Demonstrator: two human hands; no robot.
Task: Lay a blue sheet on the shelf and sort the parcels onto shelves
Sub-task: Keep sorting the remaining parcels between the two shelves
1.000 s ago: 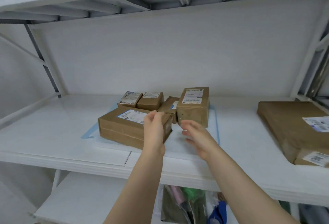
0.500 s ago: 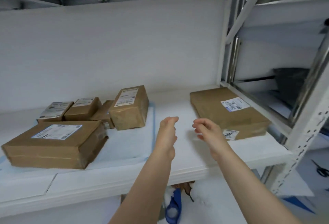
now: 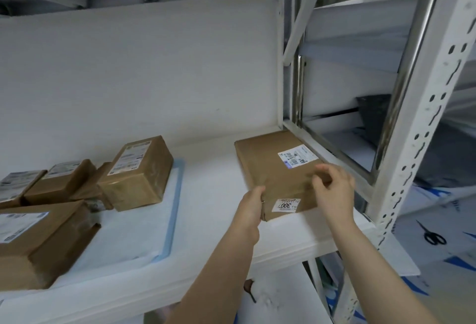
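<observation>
On the shelf (image 3: 213,190), right end: flat parcel (image 3: 278,169), L hand (image 3: 251,205) gripping its near-left corner; R hand (image 3: 334,190) curled over its right edge, grip unclear, blurry. Further left, other parcels (image 3: 140,171) on blue sheet (image 3: 173,210).

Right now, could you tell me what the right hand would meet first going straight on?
Likely the flat parcel: the right hand sits over its near right corner, fingers curled toward its top. Depth is unclear; it may be touching.

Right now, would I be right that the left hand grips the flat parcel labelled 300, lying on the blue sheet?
Not quite: the head view shows the flat parcel lying on the bare white shelf, right of the blue sheet. The left hand does grip it.
</observation>
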